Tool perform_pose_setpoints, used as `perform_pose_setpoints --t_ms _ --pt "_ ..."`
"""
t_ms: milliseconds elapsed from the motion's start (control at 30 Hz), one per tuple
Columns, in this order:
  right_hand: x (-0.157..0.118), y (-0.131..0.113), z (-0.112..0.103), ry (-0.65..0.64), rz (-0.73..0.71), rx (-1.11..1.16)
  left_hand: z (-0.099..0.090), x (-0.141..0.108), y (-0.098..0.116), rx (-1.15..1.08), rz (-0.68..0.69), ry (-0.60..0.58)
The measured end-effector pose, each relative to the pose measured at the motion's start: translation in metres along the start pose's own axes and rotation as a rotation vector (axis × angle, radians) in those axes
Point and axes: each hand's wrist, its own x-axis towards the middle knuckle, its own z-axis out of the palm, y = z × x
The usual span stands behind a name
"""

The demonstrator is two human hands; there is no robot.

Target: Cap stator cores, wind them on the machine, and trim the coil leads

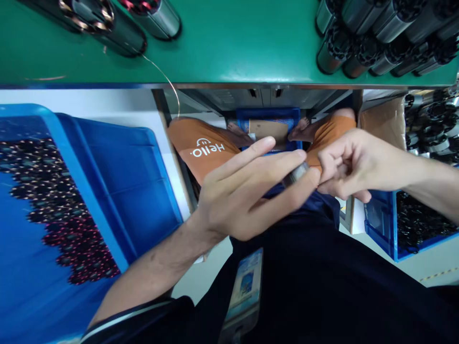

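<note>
Above my lap, a small grey metal cylinder [296, 174] sits between the fingers of my left hand [251, 191]; much of it is hidden and blurred. My right hand [353, 167] is beside it, fingers curled and pinched close to the left fingertips. Whatever the right fingers hold is too small or hidden to name. On the green bench, several dark metal cylinders [362, 52] stand at the upper right. More cylinders with copper or red windings [154, 19] are at the upper left, and a thin copper wire [167, 79] hangs over the bench edge.
A blue crate [32, 114] at the left holds rows of wound parts, with another blue bin [132, 177] beside it. At the right are a cardboard box [383, 119], stacked metal parts [433, 124] and a blue bin [394, 229] of black pieces. The green bench [244, 43] runs across the top.
</note>
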Motion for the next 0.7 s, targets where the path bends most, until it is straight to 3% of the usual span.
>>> perform_pose_setpoints --t_ms 133,167,233,300,367,467,533,567,633,700 --pt "-0.015 -0.017 0.001 0.274 -0.192 -0.348 -0.001 0.001 0.002 -0.205 -0.343 -0.164" --pt "-0.018 -0.02 -0.003 0.317 -0.22 -0.356 -0.002 0.001 0.002 -0.238 -0.388 -0.174" --pt "-0.022 -0.02 -0.012 0.355 -0.225 -0.243 -0.002 -0.001 0.002 -0.216 -0.349 -0.101" --pt "-0.02 -0.014 -0.02 0.261 -0.097 0.023 -0.001 -0.003 0.002 -0.123 -0.244 0.028" --pt "-0.014 -0.006 -0.022 0.089 0.075 0.248 0.001 -0.004 0.002 -0.034 -0.138 0.106" --pt "-0.005 0.002 -0.015 -0.097 0.137 0.306 0.002 -0.003 0.001 0.083 0.037 0.075" --pt "-0.003 0.002 -0.005 -0.047 0.022 0.113 0.002 -0.001 0.0 0.103 0.111 0.029" --pt "-0.004 -0.001 0.0 0.026 -0.04 -0.025 0.001 0.001 0.001 0.089 0.085 0.01" --pt "-0.009 -0.007 0.005 0.167 -0.126 -0.261 0.001 0.003 0.002 -0.007 -0.074 -0.047" --pt "-0.016 -0.014 0.004 0.251 -0.173 -0.359 0.001 0.003 0.004 -0.14 -0.253 -0.127"
